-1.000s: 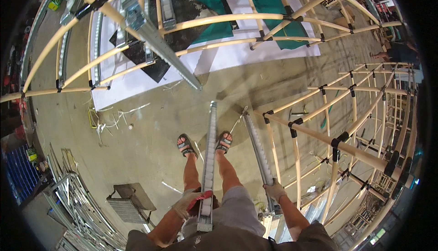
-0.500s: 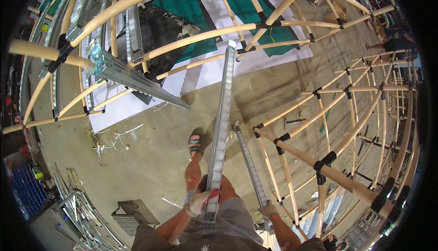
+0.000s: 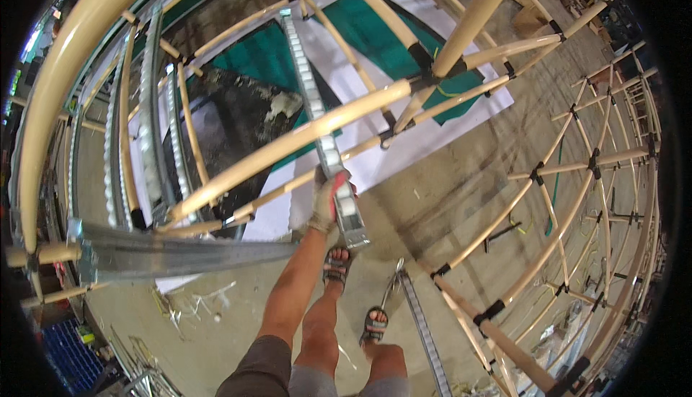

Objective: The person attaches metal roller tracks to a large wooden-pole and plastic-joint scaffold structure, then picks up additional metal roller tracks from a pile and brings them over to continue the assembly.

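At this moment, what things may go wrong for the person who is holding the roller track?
1. The left hand grips the roller track near one end, so the far end might dip or swing.
2. The track crosses a beige pipe of the frame, and could knock against it.
3. The sandals leave the toes bare, so a dropped track might hurt them.

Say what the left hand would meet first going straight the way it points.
Probably the tan tube just beyond the left hand, though depth is unclear: the hand might pass over it.
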`<state>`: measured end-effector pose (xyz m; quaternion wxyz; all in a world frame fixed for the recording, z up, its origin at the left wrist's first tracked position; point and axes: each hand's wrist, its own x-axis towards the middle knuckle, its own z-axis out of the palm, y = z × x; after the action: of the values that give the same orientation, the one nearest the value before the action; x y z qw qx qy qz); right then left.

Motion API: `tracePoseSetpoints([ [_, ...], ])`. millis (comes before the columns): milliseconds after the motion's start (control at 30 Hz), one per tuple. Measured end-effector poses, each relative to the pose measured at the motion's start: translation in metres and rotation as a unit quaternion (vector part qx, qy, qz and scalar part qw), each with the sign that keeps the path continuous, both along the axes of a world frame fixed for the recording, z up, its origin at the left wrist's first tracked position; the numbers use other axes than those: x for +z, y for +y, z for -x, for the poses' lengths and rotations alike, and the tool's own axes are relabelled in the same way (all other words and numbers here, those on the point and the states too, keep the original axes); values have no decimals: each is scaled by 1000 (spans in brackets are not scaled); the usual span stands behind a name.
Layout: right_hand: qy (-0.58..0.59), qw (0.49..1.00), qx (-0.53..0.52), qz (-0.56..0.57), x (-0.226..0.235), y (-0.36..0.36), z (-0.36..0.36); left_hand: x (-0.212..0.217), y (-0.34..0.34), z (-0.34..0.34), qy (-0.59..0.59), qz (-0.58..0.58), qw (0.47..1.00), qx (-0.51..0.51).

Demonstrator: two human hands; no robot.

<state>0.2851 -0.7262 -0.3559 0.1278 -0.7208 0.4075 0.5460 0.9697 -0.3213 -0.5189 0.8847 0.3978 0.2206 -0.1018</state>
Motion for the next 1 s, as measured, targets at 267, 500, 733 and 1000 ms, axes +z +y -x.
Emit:
tracePoseSetpoints([
  [267, -17, 997, -27, 64, -13, 30, 20, -81, 13, -192, -13, -10, 999, 27],
  [500, 111, 993, -44, 23, -12, 30, 15, -100, 19, -271, -34, 55, 998, -18],
  [733, 194, 981, -7, 13, -7, 45, -13, -114, 8, -272, -39, 40, 998, -37],
  [1000, 187, 982, 30, -4, -8, 58, -15, -163, -38, -253, 19, -183, 983, -13],
])
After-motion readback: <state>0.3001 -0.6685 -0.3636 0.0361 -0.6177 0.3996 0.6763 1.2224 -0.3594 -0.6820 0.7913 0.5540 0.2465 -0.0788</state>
